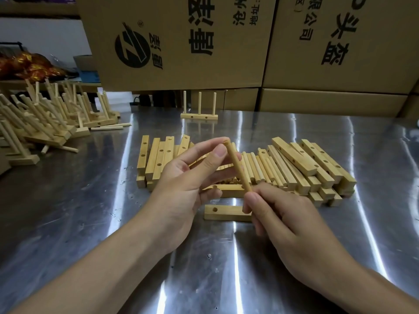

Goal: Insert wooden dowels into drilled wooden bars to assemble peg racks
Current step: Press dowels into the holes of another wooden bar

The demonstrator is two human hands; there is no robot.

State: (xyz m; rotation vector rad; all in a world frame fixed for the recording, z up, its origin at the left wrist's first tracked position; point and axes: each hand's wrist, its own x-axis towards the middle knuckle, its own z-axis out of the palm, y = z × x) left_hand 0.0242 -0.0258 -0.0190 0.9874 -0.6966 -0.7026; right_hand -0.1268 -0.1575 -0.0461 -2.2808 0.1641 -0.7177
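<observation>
Both hands are engaged. My left hand (188,177) pinches the top end of a dowel (237,164) between thumb and fingertips, and its lower fingers curl against the left end of the bar (226,191). My right hand (283,218) has its fingers curled and grips the bar's right end, which is hidden beneath them.

The dowel stands on the bar, leaning left at the top. Its foot meets the bar's upper face close to the right end. I cannot tell whether it is seated in a hole. One open hole shows near the bar's left end.

Positions relative to the bar:
- Just in front, parallel to it: a spare bar (226,213) lying flat on the table (90,200), one hole visible.
- Directly behind: a dowel pile (260,168), lying side by side.
- Behind and left: a left stack (158,159) of drilled bars.
- Behind and right: a right stack (313,171) of drilled bars, the larger one.
- Well behind: a rack (199,116) standing upright with three dowels fitted.
- Far left and behind: a rack heap (45,118), pieces tipped at all angles, with two loose dowels beside it.
- Beyond the table edge: printed boxes (181,41).
</observation>
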